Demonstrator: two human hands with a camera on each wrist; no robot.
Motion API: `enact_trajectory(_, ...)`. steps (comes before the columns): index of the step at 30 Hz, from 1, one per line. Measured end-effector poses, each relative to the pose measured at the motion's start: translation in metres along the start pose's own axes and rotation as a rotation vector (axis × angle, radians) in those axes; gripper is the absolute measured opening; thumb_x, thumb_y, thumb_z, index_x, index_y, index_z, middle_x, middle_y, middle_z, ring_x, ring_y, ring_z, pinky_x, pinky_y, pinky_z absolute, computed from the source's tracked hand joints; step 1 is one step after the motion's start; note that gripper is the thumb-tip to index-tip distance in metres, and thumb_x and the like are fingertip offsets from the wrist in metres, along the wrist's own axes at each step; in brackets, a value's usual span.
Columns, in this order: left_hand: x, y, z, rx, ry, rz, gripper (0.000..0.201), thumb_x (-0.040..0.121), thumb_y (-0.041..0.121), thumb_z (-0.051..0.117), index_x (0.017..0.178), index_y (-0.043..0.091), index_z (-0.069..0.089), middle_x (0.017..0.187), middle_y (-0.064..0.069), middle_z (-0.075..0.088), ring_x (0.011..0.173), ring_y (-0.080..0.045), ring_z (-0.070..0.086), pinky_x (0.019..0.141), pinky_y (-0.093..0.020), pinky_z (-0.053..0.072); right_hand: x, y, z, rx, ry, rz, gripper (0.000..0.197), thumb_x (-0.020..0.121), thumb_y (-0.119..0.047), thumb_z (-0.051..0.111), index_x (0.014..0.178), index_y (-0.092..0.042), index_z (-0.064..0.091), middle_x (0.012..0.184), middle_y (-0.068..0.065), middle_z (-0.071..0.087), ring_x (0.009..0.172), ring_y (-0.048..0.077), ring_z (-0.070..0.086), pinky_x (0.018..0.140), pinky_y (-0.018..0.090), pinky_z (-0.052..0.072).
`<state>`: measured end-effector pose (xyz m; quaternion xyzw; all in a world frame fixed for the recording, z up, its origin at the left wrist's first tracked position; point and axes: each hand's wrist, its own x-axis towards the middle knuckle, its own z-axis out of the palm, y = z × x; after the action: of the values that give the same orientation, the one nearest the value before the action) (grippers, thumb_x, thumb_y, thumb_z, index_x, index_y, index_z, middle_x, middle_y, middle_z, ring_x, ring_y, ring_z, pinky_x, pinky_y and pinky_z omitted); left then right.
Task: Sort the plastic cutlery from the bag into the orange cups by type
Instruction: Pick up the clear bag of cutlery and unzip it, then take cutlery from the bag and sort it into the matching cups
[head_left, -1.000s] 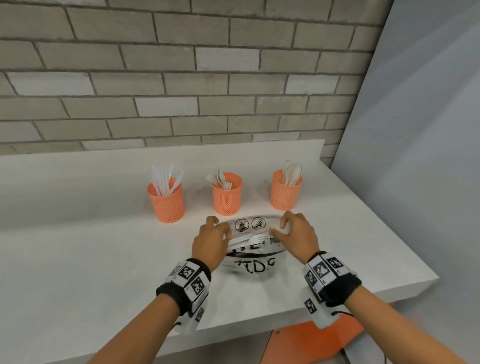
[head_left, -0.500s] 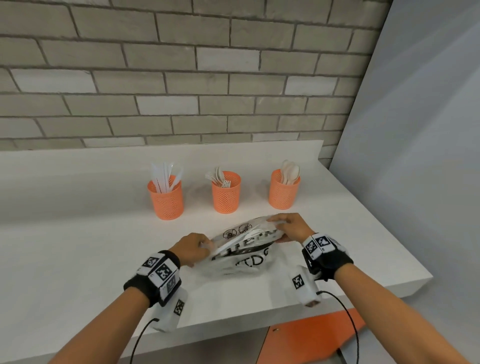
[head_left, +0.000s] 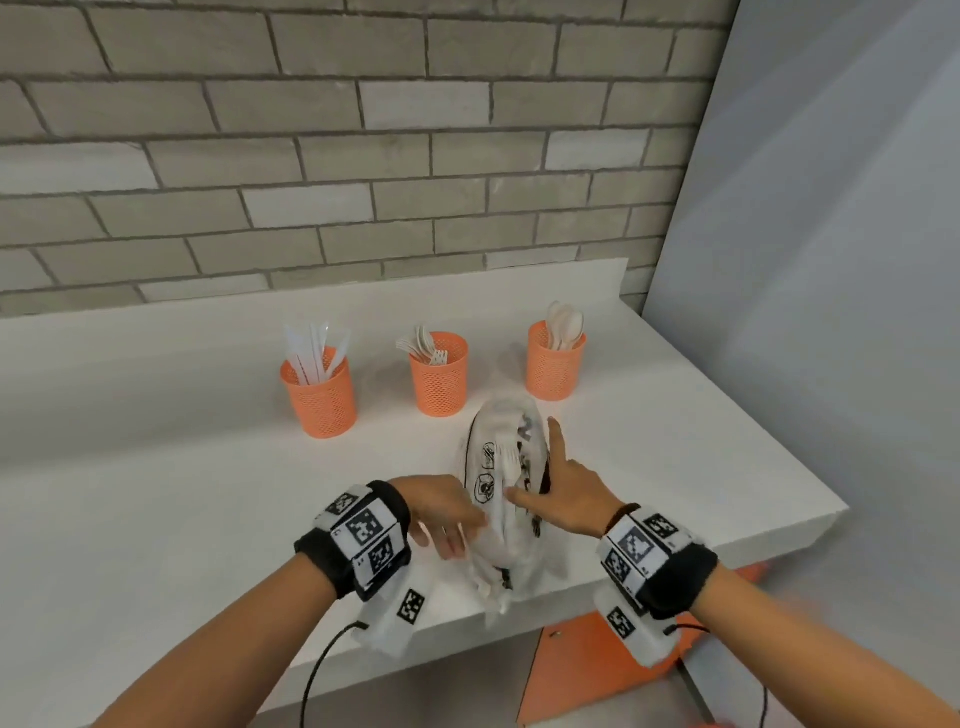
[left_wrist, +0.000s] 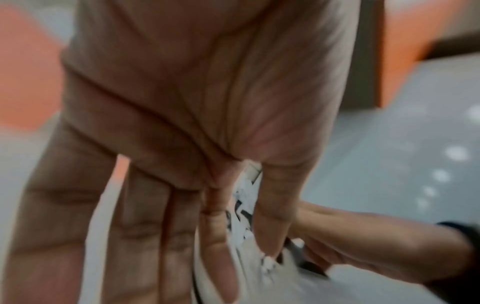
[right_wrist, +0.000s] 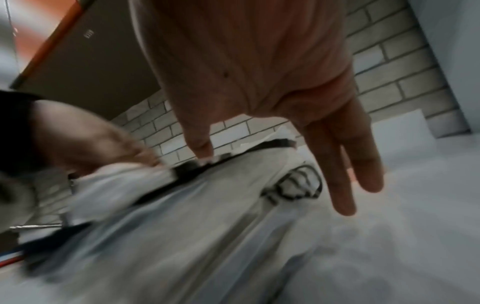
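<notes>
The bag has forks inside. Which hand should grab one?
Probably the right hand: its open fingers lie along the bag near the forks, while the left hand steadies the bag's near end.

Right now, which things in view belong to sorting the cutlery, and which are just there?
Job:
- clear printed plastic bag of white cutlery, both hands on it
- left orange mesh cup, knives
- middle orange mesh cup, forks
- right orange mesh cup, spoons

Just there:
- white counter
- grey brick wall
- orange cabinet door
</notes>
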<state>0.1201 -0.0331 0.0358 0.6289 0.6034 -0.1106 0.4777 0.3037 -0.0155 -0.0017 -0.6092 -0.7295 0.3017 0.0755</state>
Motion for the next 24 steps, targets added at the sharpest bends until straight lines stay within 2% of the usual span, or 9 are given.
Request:
enact_trajectory(2, 0.006, 0.007, -0.016, 0.189, 0.356, 0.055, 0.03, 0.092, 0.037, 0.048, 0.074, 0.014, 0.055, 0.08, -0.002, 0.058, 0.074, -0.018, 0.055, 0.067, -0.026, 0.04, -0.015, 0.0, 0.013, 0.015, 0.024, -0.025, 0.107, 0.081, -0.054, 0.06, 0.146, -0.024, -0.02, 0.114, 0.018, 0.063, 0.098, 0.033, 0.062, 0.084, 0.034, 0.049)
enact_trajectory(4, 0.014, 0.017, -0.027, 0.21, 0.695, 0.222, 0.021, 0.091, 0.029, 0.051, 0.08, 0.011, 0.056, 0.088, -0.006, 0.054, 0.081, -0.023, 0.053, 0.069, -0.028, 0.04, -0.03, -0.003, 0.025, 0.017, 0.03, -0.094, 0.1, 0.083, -0.047, 0.06, 0.147, -0.025, -0.013, 0.088, 0.01, 0.064, 0.076, 0.024, 0.062, 0.067, 0.029, 0.045)
enact_trajectory(6, 0.027, 0.026, -0.032, 0.239, 0.839, 0.417, 0.014, 0.089, 0.02, 0.053, 0.097, 0.012, 0.061, 0.11, -0.009, 0.051, 0.092, -0.022, 0.053, 0.077, -0.031, 0.045, -0.037, -0.005, 0.031, 0.03, 0.023, -0.15, 0.079, 0.086, -0.036, 0.057, 0.146, -0.025, 0.006, 0.064, -0.001, 0.051, 0.055, 0.014, 0.049, 0.054, 0.027, 0.038)
enact_trajectory(8, 0.043, 0.032, -0.036, 0.377, 0.819, 0.49, 0.021, 0.087, 0.012, 0.052, 0.104, 0.014, 0.063, 0.132, -0.007, 0.043, 0.116, -0.021, 0.048, 0.089, -0.033, 0.045, -0.039, -0.001, 0.029, 0.066, -0.032, -0.164, 0.045, 0.088, -0.021, 0.051, 0.128, -0.021, 0.031, 0.06, -0.002, 0.044, 0.052, 0.014, 0.042, 0.052, 0.024, 0.034)
enact_trajectory(10, 0.059, 0.034, -0.038, 0.534, 0.749, 0.471, 0.03, 0.085, 0.007, 0.05, 0.11, 0.017, 0.063, 0.149, -0.005, 0.032, 0.135, -0.022, 0.034, 0.102, -0.036, 0.039, -0.04, 0.002, 0.021, 0.072, -0.127, -0.155, 0.02, 0.089, -0.01, 0.043, 0.106, -0.019, 0.045, 0.07, 0.003, 0.052, 0.06, 0.015, 0.045, 0.058, 0.025, 0.037)
enact_trajectory(12, 0.072, 0.033, -0.038, 0.671, 0.67, 0.433, 0.039, 0.085, 0.003, 0.049, 0.12, 0.018, 0.059, 0.153, -0.004, 0.027, 0.141, -0.021, 0.026, 0.109, -0.038, 0.033, -0.039, 0.006, 0.016, 0.028, -0.192, -0.14, 0.027, 0.088, -0.004, 0.037, 0.102, -0.013, 0.059, 0.099, 0.013, 0.062, 0.08, 0.019, 0.052, 0.071, 0.025, 0.039)
enact_trajectory(15, 0.076, 0.024, -0.04, 0.728, 0.643, 0.362, 0.045, 0.086, 0.001, 0.048, 0.127, 0.016, 0.053, 0.142, -0.005, 0.041, 0.13, -0.023, 0.04, 0.098, -0.036, 0.042, -0.032, 0.015, 0.0, -0.031, -0.235, -0.054, 0.035, 0.088, 0.0, 0.036, 0.111, -0.002, 0.063, 0.123, 0.014, 0.059, 0.106, 0.027, 0.058, 0.085, 0.028, 0.044)
enact_trajectory(19, 0.06, -0.003, -0.04, 0.715, 0.727, 0.23, 0.048, 0.085, -0.002, 0.047, 0.129, 0.018, 0.052, 0.128, -0.004, 0.049, 0.111, -0.025, 0.054, 0.087, -0.035, 0.043, -0.014, 0.024, -0.037, -0.082, -0.19, 0.085, 0.035, 0.093, -0.006, 0.035, 0.118, -0.005, 0.059, 0.123, 0.016, 0.06, 0.086, 0.029, 0.067, 0.064, 0.026, 0.049)
enact_trajectory(24, 0.038, -0.038, -0.021, 0.6, 0.786, 0.026, 0.034, 0.087, 0.007, 0.048, 0.119, 0.013, 0.055, 0.12, -0.005, 0.054, 0.105, -0.026, 0.059, 0.085, -0.033, 0.044, 0.027, 0.004, -0.052, -0.233, 0.098, -0.006, 0.042, 0.094, -0.008, 0.035, 0.128, -0.019, 0.057, 0.136, 0.011, 0.052, 0.118, 0.03, 0.054, 0.094, 0.032, 0.043)
